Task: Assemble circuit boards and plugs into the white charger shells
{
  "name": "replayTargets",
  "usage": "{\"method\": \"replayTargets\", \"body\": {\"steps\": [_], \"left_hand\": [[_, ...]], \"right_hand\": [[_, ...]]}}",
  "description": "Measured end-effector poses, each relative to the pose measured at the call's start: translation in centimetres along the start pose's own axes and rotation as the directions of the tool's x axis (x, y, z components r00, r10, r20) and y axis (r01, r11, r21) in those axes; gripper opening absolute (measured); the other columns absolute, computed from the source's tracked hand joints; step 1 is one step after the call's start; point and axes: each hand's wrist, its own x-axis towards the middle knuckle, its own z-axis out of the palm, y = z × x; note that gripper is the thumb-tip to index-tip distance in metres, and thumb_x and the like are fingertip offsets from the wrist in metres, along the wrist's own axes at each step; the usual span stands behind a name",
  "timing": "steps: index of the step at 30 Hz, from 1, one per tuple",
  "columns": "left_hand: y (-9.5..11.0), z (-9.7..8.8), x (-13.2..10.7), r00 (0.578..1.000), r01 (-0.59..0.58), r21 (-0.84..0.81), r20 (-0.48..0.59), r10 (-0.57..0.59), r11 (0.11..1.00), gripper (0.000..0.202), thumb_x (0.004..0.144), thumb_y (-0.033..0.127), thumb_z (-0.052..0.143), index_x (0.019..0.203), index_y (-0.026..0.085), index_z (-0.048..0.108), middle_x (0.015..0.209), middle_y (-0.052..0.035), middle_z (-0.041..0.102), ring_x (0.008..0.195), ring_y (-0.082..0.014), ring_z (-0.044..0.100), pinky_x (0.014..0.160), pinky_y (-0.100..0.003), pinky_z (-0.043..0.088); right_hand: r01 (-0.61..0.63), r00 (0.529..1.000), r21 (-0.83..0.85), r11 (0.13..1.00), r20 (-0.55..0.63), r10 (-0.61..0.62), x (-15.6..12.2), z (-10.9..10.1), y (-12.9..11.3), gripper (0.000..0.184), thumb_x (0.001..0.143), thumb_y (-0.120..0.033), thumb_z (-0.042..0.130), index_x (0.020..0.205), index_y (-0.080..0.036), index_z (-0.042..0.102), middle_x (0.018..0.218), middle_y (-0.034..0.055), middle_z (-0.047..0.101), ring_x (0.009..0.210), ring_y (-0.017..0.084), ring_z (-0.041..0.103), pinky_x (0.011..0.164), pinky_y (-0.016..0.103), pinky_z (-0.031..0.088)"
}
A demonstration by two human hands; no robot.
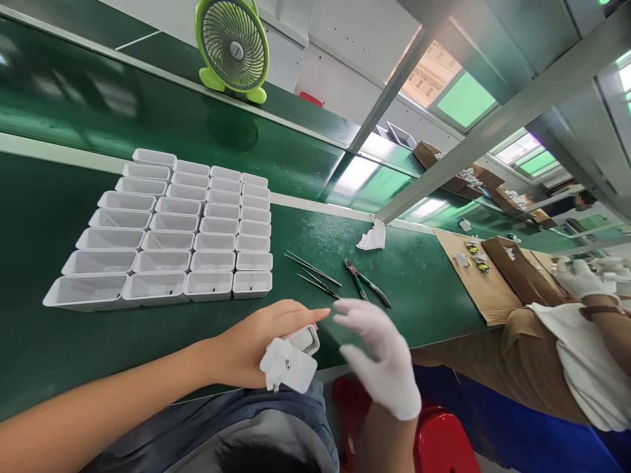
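Observation:
My bare left hand (pixel 256 345) is closed around a white plug adapter (pixel 288 364) with two metal pins, held just over the near edge of the green bench (pixel 59 341). My right hand (pixel 382 358), in a white glove, hovers beside it with fingers spread and holds nothing. Its fingertips almost meet my left forefinger. Tweezers (pixel 313 270) and small pliers (pixel 367 284) lie on the bench just beyond both hands.
Rows of several white plastic shells (pixel 167 233) lie to the left. A crumpled white cloth (pixel 372 236) and a green fan (pixel 233 46) sit farther back. On the right a gloved co-worker (pixel 582 279) sits at cardboard boxes (pixel 513 269). A red stool (pixel 438 443) stands below.

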Motion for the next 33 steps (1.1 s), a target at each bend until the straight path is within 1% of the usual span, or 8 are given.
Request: {"method": "replayTargets", "body": {"steps": [2, 5, 7, 14, 19, 22, 26, 33], "left_hand": [[0.0, -0.2, 0.0, 0.989, -0.085, 0.189, -0.100, 0.106, 0.978, 0.055, 0.093, 0.015, 0.063, 0.145, 0.017, 0.046, 0.112, -0.0138, 0.062, 0.104, -0.0236, 0.058, 0.087, -0.035, 0.056], [0.3, -0.4, 0.2, 0.964, -0.117, 0.368, -0.182, 0.194, 0.923, 0.037, 0.093, 0.011, 0.065, 0.128, 0.011, 0.052, 0.110, -0.0153, 0.057, 0.102, -0.0230, 0.055, 0.084, -0.034, 0.056], [0.5, -0.4, 0.4, 0.949, -0.138, 0.422, -0.201, 0.241, 0.896, 0.036, 0.092, 0.010, 0.067, 0.124, 0.008, 0.051, 0.109, -0.0162, 0.056, 0.102, -0.0232, 0.056, 0.083, -0.034, 0.057], [0.3, -0.7, 0.8, 0.935, -0.136, 0.733, -0.128, 0.332, 0.666, 0.024, 0.095, 0.012, 0.058, 0.118, 0.006, 0.054, 0.107, -0.0186, 0.061, 0.097, -0.0245, 0.063, 0.077, -0.034, 0.060], [0.2, -1.0, 1.0, 0.907, -0.199, 0.814, -0.058, 0.417, 0.546, 0.015, 0.096, 0.006, 0.051, 0.110, 0.008, 0.057, 0.099, -0.0154, 0.066, 0.094, -0.0250, 0.064, 0.080, -0.036, 0.059], [0.5, -1.0, 1.0, 0.901, -0.182, 0.834, -0.070, 0.427, 0.521, 0.016, 0.094, 0.004, 0.052, 0.109, 0.008, 0.057, 0.095, -0.0150, 0.066, 0.090, -0.0255, 0.064, 0.076, -0.037, 0.058], [0.7, -0.8, 0.9, 0.902, -0.141, 0.865, -0.089, 0.424, 0.482, 0.019, 0.092, 0.004, 0.058, 0.110, 0.007, 0.056, 0.095, -0.0166, 0.065, 0.090, -0.0270, 0.064, 0.075, -0.038, 0.058], [0.9, -0.6, 1.1, 0.899, -0.108, 0.927, -0.063, 0.432, 0.359, 0.016, 0.095, 0.004, 0.052, 0.108, 0.010, 0.058, 0.093, -0.0151, 0.066, 0.087, -0.0256, 0.065, 0.074, -0.036, 0.058]], "right_hand": [[-0.189, 0.962, -0.390, 0.901, -0.257, 0.091, 0.5, -2.2, 2.4, 0.025, 0.098, -0.033, 0.060, 0.122, -0.026, 0.060, 0.134, 0.0090, 0.062, 0.127, 0.024, 0.059, 0.109, 0.045, 0.049], [-0.288, 0.954, -0.778, 0.558, -0.182, 0.238, 1.3, -4.0, 6.6, 0.029, 0.098, -0.047, 0.059, 0.108, -0.020, 0.063, 0.129, 0.0126, 0.062, 0.118, 0.029, 0.060, 0.094, 0.043, 0.051], [-0.248, 0.948, -0.841, 0.481, -0.109, 0.298, 1.7, -4.1, 8.6, 0.031, 0.100, -0.048, 0.054, 0.097, -0.019, 0.062, 0.116, 0.0121, 0.064, 0.103, 0.027, 0.062, 0.081, 0.036, 0.050], [-0.181, 0.945, -0.839, 0.514, -0.004, 0.326, 2.4, -4.6, 7.0, 0.038, 0.106, -0.039, 0.037, 0.080, -0.017, 0.053, 0.098, 0.0114, 0.058, 0.082, 0.019, 0.055, 0.071, 0.030, 0.043], [-0.160, 0.907, -0.510, 0.845, 0.261, 0.329, 1.7, -6.5, -0.6, 0.033, 0.110, -0.034, 0.026, 0.095, -0.020, 0.052, 0.090, 0.0034, 0.061, 0.080, 0.013, 0.058, 0.077, 0.026, 0.050], [-0.025, 0.847, -0.377, 0.926, 0.484, 0.220, 1.2, -6.7, -4.2, 0.029, 0.107, -0.030, 0.033, 0.083, -0.021, 0.046, 0.100, 0.0047, 0.060, 0.085, 0.014, 0.057, 0.079, 0.027, 0.050], [0.144, 0.779, -0.460, 0.876, 0.598, 0.186, 1.0, -6.4, -6.3, 0.021, 0.104, -0.025, 0.039, 0.084, -0.021, 0.044, 0.106, 0.0045, 0.058, 0.083, 0.014, 0.056, 0.076, 0.028, 0.050], [0.312, 0.754, -0.683, 0.660, 0.601, 0.265, 1.8, -5.6, -8.5, 0.022, 0.101, -0.031, 0.049, 0.081, -0.022, 0.053, 0.093, 0.0027, 0.058, 0.066, 0.016, 0.055, 0.057, 0.030, 0.040]]}}
